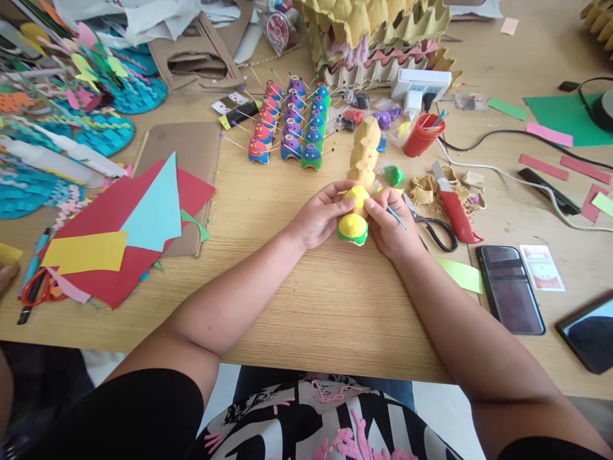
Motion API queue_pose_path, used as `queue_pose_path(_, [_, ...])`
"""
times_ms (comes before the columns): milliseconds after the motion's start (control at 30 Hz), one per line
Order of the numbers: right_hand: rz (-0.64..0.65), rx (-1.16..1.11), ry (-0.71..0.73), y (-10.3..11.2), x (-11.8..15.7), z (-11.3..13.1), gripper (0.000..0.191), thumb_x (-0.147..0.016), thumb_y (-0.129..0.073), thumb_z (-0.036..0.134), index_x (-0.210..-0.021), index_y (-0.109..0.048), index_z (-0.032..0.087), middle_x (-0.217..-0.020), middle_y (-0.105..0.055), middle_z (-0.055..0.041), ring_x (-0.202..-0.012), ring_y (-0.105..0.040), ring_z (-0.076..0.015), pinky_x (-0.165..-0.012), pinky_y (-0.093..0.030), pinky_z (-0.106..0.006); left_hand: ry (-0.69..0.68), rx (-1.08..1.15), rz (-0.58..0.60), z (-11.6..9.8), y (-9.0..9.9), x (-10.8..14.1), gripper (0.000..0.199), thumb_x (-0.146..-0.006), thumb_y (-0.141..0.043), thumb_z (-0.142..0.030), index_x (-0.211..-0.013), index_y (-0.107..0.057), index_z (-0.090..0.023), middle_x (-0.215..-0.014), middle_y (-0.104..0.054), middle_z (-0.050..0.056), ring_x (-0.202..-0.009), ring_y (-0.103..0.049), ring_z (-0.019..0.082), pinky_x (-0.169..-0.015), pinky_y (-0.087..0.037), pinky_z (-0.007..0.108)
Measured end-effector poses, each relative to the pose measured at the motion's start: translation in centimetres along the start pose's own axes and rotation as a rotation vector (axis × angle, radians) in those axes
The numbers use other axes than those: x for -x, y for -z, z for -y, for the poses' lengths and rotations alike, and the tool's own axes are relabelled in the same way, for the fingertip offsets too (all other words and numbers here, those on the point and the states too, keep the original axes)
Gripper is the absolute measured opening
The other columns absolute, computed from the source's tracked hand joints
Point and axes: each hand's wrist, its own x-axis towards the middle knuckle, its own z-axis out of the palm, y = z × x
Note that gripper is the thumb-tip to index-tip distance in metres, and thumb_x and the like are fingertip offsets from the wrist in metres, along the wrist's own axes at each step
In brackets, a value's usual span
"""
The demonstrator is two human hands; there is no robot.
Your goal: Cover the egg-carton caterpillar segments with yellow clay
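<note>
Between my hands, at the table's middle, is an egg-carton strip pointing away from me. Its far bumps are bare tan. The nearest bump carries yellow clay above a green clay rim, and a second yellow patch covers the bump behind. My left hand grips the strip from the left, thumb against the second yellow patch. My right hand closes on the other side, thumb and fingers at the same bump. A thin blue stick sticks out from the right hand's fingers.
Finished clay-covered caterpillars with pin feelers stand behind. Right are scissors, a red-handled knife, a red cup and a phone. Coloured paper lies left; egg trays are stacked at the back. Another person's hand shows far left.
</note>
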Motion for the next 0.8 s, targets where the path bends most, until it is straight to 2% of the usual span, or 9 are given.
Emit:
queue_pose_path(133, [0.023,-0.013,-0.004,0.07,-0.1,0.03,0.09,-0.07,-0.113,0.079,-0.079,-0.04,0.028,-0.073,-0.042,0.0067,-0.066,-0.039,-0.0144,-0.062,-0.039,-0.034,-0.014,0.003,0.02,-0.1,0.0,0.07,0.055,-0.07,-0.12,-0.035,-0.113,-0.086,-0.025,-0.096,-0.086,-0.004,-0.084,-0.083,0.014,-0.083,-0.066,0.027])
queue_pose_path(300, [0.024,-0.052,-0.015,-0.07,-0.2,-0.04,0.087,-0.074,-0.103,0.092,-0.081,-0.044,0.029,-0.076,-0.05,0.005,-0.07,-0.05,-0.0167,-0.067,-0.046,-0.036,-0.014,-0.01,-0.003,-0.13,-0.07,0.09,0.052,-0.073,-0.118,-0.033,-0.113,-0.086,-0.026,-0.1,-0.087,-0.004,-0.086,-0.084,0.013,-0.083,-0.066,0.026])
queue_pose_path(400, [0.012,-0.039,-0.006,-0.05,-0.16,-0.14,0.089,-0.073,-0.107,0.088,-0.08,-0.042,0.028,-0.073,-0.046,0.0064,-0.066,-0.044,-0.015,-0.064,-0.04,-0.035,-0.02,0.005,0.018,-0.07,-0.07,0.09,0.056,-0.069,-0.121,-0.033,-0.112,-0.086,-0.025,-0.099,-0.087,-0.005,-0.085,-0.083,0.012,-0.083,-0.066,0.025])
queue_pose_path(533, [0.004,-0.006,0.009,0.1,-0.09,-0.3,0.089,-0.074,-0.108,0.086,-0.081,-0.04,0.029,-0.072,-0.043,0.0071,-0.064,-0.036,-0.0145,-0.061,-0.035,-0.035,0.002,-0.015,-0.002,-0.08,-0.1,0.12,0.051,-0.074,-0.118,-0.029,-0.113,-0.084,-0.026,-0.097,-0.085,-0.006,-0.085,-0.083,0.013,-0.086,-0.067,0.027])
queue_pose_path(800, [0.002,-0.071,-0.025,-0.19,-0.11,-0.02,0.087,-0.071,-0.109,0.086,-0.081,-0.044,0.029,-0.073,-0.046,0.0066,-0.069,-0.044,-0.0159,-0.067,-0.04,-0.034,-0.007,0.004,0.011,-0.1,-0.04,0.02,0.053,-0.071,-0.12,-0.032,-0.112,-0.087,-0.025,-0.099,-0.088,-0.004,-0.085,-0.084,0.013,-0.083,-0.066,0.025])
